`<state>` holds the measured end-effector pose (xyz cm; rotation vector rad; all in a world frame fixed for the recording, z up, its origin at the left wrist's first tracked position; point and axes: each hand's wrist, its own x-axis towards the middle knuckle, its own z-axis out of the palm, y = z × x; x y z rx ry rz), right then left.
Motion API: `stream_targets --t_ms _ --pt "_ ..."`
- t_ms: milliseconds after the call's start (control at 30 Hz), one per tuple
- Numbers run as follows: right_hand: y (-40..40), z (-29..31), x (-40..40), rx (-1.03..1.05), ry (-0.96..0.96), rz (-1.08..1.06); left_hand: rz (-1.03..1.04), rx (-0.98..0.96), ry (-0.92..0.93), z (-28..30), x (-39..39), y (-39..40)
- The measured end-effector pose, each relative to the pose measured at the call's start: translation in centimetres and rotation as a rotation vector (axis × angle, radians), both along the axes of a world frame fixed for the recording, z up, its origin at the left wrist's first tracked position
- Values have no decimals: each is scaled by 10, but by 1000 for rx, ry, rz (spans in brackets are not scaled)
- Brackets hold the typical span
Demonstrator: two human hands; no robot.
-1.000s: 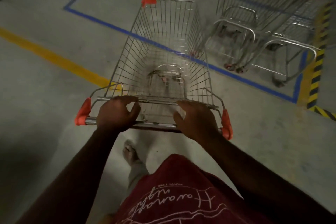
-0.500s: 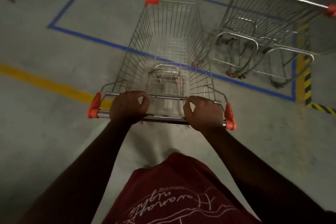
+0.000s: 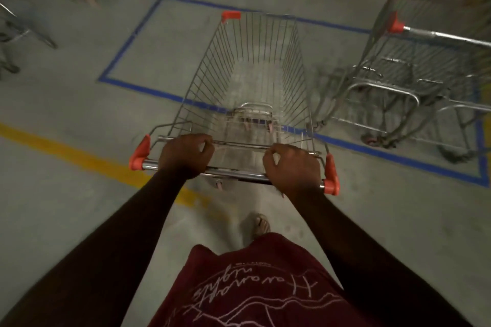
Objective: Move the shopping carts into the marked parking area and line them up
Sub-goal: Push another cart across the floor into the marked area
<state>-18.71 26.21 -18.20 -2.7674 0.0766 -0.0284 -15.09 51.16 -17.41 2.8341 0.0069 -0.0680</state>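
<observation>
Both hands on the handle [image 3: 233, 174] of the cart [image 3: 252, 82]: left hand [image 3: 186, 155] and right hand [image 3: 292, 168] each wrapped around the bar. Basket empty. The cart's front sits over the blue line [image 3: 127, 34] at 12 o'clock, rear outside it. Parked carts [image 3: 414, 74] at 2 o'clock, close by, also empty as far as visible. Risk: drifting right would clip them; a crooked entry spoils the row.

Person wears a dark maroon shirt [image 3: 255, 289] printed with pale pink line-drawn script and looping contour lines, seen upside down from above; both arms bare to the hands, left hand [image 3: 186, 155] and right hand [image 3: 292, 167]; one foot in a light sandal [image 3: 261, 224], blurred.
</observation>
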Motion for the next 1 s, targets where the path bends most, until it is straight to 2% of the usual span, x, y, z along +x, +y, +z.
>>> stream_targets --t_ms 267,333,400,667,767,933,1000 --pt "15 3 123 79 38 -18 13 -1 9 8 124 19" --pt "15 7 133 100 46 -18 -11 -1 -13 8 136 17" --pt "28 6 201 125 84 -51 23 3 -31 3 203 27" --pt "23 14 312 55 209 -63 -130 -53 -44 0 340 27" --pt "16 13 348 98 262 -56 -169 -59 -61 -1 388 20" --pt "6 12 388 11 89 -161 -195 -82 -74 0 444 -3" --pt "-2 15 403 1 78 -204 -223 -93 -67 2 460 -16"
